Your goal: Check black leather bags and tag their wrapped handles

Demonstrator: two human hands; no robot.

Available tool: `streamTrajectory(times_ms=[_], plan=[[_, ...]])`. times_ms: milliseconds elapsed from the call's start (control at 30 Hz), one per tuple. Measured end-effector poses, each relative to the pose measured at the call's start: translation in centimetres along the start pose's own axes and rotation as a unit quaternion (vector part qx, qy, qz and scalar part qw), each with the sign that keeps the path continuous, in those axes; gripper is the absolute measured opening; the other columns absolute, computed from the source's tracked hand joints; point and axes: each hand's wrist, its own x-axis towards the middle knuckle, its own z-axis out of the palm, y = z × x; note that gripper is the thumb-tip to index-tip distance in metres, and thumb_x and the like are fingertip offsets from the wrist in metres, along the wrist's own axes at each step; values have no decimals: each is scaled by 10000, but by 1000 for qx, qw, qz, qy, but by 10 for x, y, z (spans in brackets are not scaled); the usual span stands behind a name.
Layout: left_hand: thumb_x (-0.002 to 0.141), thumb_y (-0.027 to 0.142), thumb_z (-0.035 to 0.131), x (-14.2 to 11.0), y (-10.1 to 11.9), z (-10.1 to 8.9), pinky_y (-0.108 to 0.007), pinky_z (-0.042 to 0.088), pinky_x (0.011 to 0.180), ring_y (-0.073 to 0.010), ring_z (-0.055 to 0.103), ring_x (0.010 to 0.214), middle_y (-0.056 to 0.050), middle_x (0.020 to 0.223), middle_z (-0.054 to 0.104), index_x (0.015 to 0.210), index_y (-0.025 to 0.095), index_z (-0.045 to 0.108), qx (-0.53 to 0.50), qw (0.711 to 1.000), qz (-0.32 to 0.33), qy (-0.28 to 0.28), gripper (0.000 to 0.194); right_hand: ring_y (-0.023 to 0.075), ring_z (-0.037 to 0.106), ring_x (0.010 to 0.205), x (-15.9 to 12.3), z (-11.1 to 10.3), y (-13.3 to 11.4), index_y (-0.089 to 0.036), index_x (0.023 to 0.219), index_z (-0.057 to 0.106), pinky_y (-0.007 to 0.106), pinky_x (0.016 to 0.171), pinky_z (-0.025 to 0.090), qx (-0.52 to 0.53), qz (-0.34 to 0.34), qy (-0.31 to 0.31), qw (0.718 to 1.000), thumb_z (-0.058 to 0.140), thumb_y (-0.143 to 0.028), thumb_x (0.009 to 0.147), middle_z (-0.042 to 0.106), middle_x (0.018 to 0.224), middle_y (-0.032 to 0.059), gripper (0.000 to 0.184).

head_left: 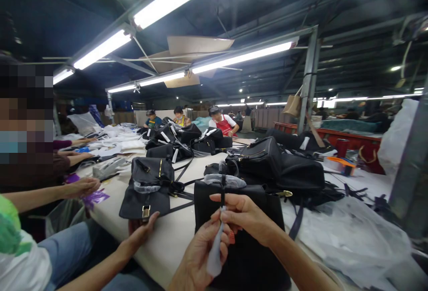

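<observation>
Two bare hands work just below the camera, over a black handbag (244,260) standing on a cream worktable (167,251). The left hand (197,255) is closed, thumb pressed against curled fingers, pinching a pale translucent plastic strip (214,255) that hangs below the grip. The right hand (242,215) is nearly closed too, its fingertips (217,198) gripping a narrow black strap (222,190) at the top of the handbag, where the strip meets it.

Just left, a co-worker's hand (142,226) touches a second black handbag (147,184) with gold-toned hardware. More black handbags (257,159) crowd the table beyond, toward seated co-workers (222,121) under fluorescent lights. Crumpled clear plastic sheeting (347,242) lies to the right.
</observation>
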Motion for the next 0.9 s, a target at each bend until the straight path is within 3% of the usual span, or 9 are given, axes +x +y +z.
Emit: streamTrajectory(times_ms=[133, 233, 300, 467, 533, 600, 733, 833, 900], plan=[[836, 187, 673, 4, -6, -8, -175, 511, 541, -105, 662, 578, -30, 713, 679, 963, 144, 597, 23, 997, 50, -62, 154, 72, 543, 462, 0, 4, 3, -174, 1199, 632, 184, 401, 382, -31, -2, 53, 998, 775, -458, 668, 752, 895, 70, 619], [784, 269, 737, -1, -5, -12, -218, 513, 599, -129, 658, 643, -67, 761, 703, 906, 133, 623, 117, 977, 132, -123, 215, 98, 574, 476, -9, 1, -6, -179, 1192, 647, 186, 389, 340, -130, -12, 47, 990, 621, -513, 816, 737, 804, 48, 504], [800, 314, 720, -5, -4, -16, -234, 511, 640, -136, 662, 679, -96, 812, 721, 893, 128, 624, 175, 964, 154, -125, 229, 120, 599, 477, -19, -4, -20, -184, 1128, 685, 216, 417, 369, -221, -33, 77, 972, 482, -526, 903, 723, 758, 40, 457], [777, 545, 672, -5, -10, -44, -243, 500, 634, -160, 688, 680, -124, 826, 743, 876, 129, 629, 266, 950, 145, -69, 430, 172, 621, 601, -32, -19, -72, -223, 890, 737, 287, 636, 453, -419, -153, 271, 853, 464, -444, 927, 726, 742, 26, 353], [699, 585, 723, -1, -17, -60, -239, 482, 597, -170, 693, 633, -115, 744, 746, 821, 134, 626, 309, 942, 127, -37, 477, 209, 650, 739, -25, -20, -88, -239, 919, 734, 299, 707, 446, -483, -195, 262, 812, 502, -397, 915, 741, 833, 34, 280], [623, 586, 777, 2, -24, -75, -243, 466, 574, -179, 690, 599, -113, 701, 747, 792, 140, 619, 337, 935, 108, -17, 503, 235, 661, 829, -12, -15, -97, -238, 1045, 712, 315, 760, 439, -531, -206, 204, 796, 517, -394, 911, 746, 919, 51, 284], [590, 603, 785, -1, -31, -88, -255, 439, 587, -163, 657, 566, -84, 675, 738, 759, 166, 566, 322, 941, 108, 5, 518, 299, 660, 891, 22, 0, -104, -211, 1222, 641, 371, 804, 436, -573, -155, 109, 797, 592, -494, 842, 738, 933, 98, 476], [600, 595, 788, -6, -35, -90, -230, 373, 570, -125, 598, 532, -75, 660, 723, 787, 173, 548, 308, 944, 117, -12, 520, 303, 649, 930, 42, 4, -112, -202, 1058, 723, 356, 817, 451, -520, -81, 57, 848, 786, -374, 657, 730, 953, 86, 441], [570, 593, 810, -7, -39, -93, -218, 316, 537, -103, 546, 505, -67, 652, 707, 790, 174, 558, 287, 949, 127, -33, 536, 246, 672, 807, 51, 3, -118, -192, 963, 745, 308, 722, 485, -455, -24, 12, 890, 818, -272, 600, 734, 840, 51, 379]])
